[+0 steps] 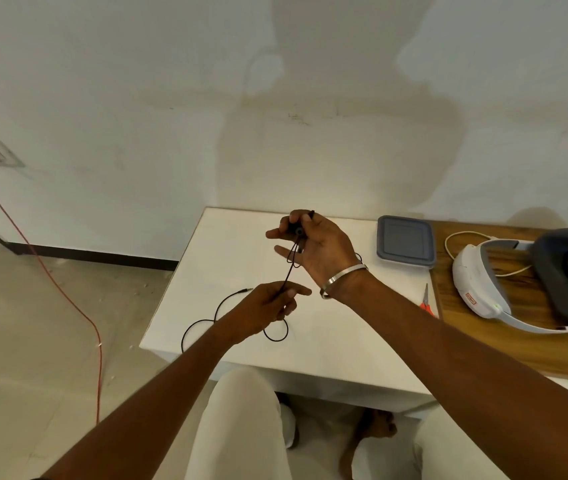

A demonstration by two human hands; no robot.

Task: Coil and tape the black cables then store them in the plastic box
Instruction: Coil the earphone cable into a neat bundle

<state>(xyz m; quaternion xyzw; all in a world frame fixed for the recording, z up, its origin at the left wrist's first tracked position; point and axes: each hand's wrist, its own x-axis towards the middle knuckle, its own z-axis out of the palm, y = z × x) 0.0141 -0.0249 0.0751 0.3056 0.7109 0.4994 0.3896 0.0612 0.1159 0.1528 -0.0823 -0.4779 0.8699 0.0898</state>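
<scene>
Nearest to me, my left hand (268, 303) hangs low over the front part of the white surface (344, 341), its fingers (294, 292) pinched on the black cable (287, 277) partway along its length. I read that as the feeding hand: it keeps the strand taut so each turn goes on neat. Behind and beside it the slack lies loose on the surface, one loop by the wrist, another curling off toward the left edge, and the free plug end (246, 289) pointing right, just left of that hand. The slack sits near the front-left corner, so I judge a careless pull could drag it over the edge.

Further out, my right hand (313, 247) is raised above the middle of the surface, a metal bangle (344, 277) at its wrist. Its thumb and curled fingers clamp the gathered end of the cable, where a couple of small loops already hang; the other fingers are spread to keep the coil open.

To the right, well apart, red-handled scissors (427, 303) lie at the seam with the wooden surface (518, 344), which carries a white headset (483, 285). I can't see any tape.

At the far right corner sits the plastic box (405, 241), lid on, with bare room between it and my hands. It looks like an easy reach, though the lid must come off first.
</scene>
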